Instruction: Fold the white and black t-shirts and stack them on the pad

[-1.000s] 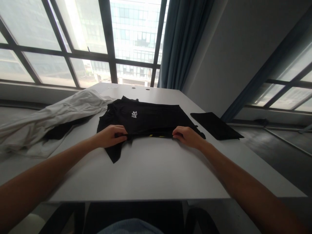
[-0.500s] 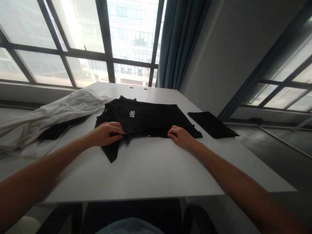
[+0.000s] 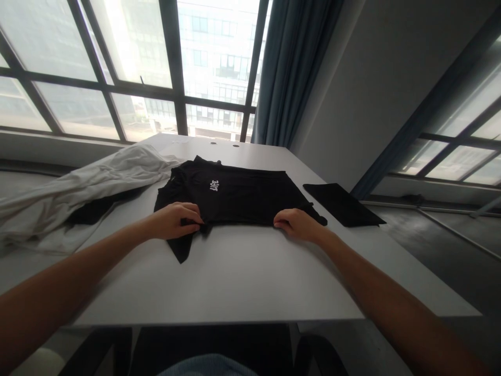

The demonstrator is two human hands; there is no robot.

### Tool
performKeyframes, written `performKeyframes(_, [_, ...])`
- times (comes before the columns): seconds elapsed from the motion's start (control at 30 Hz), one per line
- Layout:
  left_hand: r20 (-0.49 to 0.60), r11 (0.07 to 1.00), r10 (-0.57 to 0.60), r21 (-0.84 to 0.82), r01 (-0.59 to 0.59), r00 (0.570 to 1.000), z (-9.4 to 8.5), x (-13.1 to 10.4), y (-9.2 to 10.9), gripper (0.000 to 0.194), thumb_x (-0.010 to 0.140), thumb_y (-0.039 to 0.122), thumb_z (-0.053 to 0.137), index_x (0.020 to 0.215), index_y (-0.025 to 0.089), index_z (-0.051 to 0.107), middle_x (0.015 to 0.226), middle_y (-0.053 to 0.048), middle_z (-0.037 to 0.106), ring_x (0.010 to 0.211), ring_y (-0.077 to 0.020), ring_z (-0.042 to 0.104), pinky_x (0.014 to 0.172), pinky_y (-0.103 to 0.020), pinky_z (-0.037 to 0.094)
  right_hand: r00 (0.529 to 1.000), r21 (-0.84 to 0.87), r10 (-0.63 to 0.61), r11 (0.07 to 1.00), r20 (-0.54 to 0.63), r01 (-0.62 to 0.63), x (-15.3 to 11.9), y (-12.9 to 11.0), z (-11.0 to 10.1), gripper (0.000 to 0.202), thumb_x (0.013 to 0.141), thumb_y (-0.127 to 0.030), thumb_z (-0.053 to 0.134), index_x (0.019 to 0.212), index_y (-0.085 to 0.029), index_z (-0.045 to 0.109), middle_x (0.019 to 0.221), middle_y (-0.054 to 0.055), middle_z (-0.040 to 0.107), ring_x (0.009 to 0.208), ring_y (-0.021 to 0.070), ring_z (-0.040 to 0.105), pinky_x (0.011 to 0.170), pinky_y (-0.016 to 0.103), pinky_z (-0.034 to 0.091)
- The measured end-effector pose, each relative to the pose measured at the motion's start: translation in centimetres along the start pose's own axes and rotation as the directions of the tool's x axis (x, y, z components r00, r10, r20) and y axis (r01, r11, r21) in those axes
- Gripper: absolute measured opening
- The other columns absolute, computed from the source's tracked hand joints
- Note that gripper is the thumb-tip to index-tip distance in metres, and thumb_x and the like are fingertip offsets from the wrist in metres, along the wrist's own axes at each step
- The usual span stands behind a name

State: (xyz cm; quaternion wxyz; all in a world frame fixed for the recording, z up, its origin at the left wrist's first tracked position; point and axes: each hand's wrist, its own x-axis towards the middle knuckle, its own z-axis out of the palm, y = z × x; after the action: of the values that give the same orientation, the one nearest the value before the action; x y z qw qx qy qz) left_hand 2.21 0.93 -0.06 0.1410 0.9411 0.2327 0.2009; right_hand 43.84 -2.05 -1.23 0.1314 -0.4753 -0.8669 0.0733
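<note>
A black T-shirt with a small white print on its chest lies spread sideways on the white table, its collar toward the left. My left hand pinches the near edge by the sleeve, thumb and fingers closed on the cloth. Farther right along that same edge, my right hand is closed on the fabric close to the hem. One sleeve hangs toward me below my left hand and comes to a point on the tabletop. The fingertips of both hands are partly hidden by the cloth.
Crumpled white cloth, with a dark piece among it, covers the table's left side. A folded black cloth lies by the right edge of the white table. Windows and a blue curtain stand behind; chair armrests show below.
Small yellow marks along the shirt's near edge are now out of sight. Both hands keep their hold on that edge; the whole view has shifted slightly.
</note>
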Motion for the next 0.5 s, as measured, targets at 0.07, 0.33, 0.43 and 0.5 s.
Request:
performKeyframes(0.07, [0.026,1.0,-0.012,-0.018,0.012,1.0,0.2,0.0,-0.1,0.025,0.096,0.035,0.061,0.097,0.018,0.079,0.096,-0.007,0.071,0.082,-0.0153,0.068,0.078,-0.023,0.052,0.997,0.065,0.073,0.995,0.011,-0.073,-0.2,0.3,-0.5,0.018,0.092,-0.034,0.062,0.094,-0.02,0.074,0.087,0.005,0.074,0.075,0.0182,0.066,0.073,0.031,0.05])
performKeyframes(0.33, [0.083,0.999,-0.018,-0.043,0.022,0.996,0.5,0.1,-0.3,0.023,0.096,0.034,0.062,0.097,0.019,0.079,0.096,-0.007,0.072,0.081,-0.0151,0.069,0.077,-0.022,0.052,0.918,0.05,0.353,0.929,0.179,-0.367,-2.8,5.7,-3.7,0.031,0.074,-0.038,0.076,0.098,-0.019,0.077,0.091,0.007,0.074,0.083,0.0224,0.067,0.074,0.032,0.051])
performKeyframes(0.43, [0.1,0.999,-0.016,-0.041,0.02,0.995,0.6,0.1,-0.4,0.023,0.096,0.034,0.061,0.097,0.019,0.079,0.095,-0.007,0.072,0.081,-0.0152,0.069,0.077,-0.022,0.052,0.921,0.037,0.349,0.932,0.171,-0.36,-3.1,6.6,-3.7,0.023,0.076,-0.036,0.072,0.09,-0.019,0.078,0.093,0.007,0.074,0.084,0.0217,0.066,0.076,0.031,0.05])
performKeyframes(0.5, [0.103,0.999,-0.023,-0.04,0.027,0.994,0.7,0.1,-0.4,0.023,0.096,0.033,0.061,0.096,0.019,0.079,0.095,-0.007,0.072,0.08,-0.0154,0.069,0.077,-0.022,0.052,0.935,0.045,0.317,0.944,0.161,-0.328,-3.0,6.6,-3.6,0.022,0.077,-0.038,0.069,0.084,-0.019,0.077,0.094,0.007,0.072,0.082,0.0205,0.065,0.075,0.03,0.05])
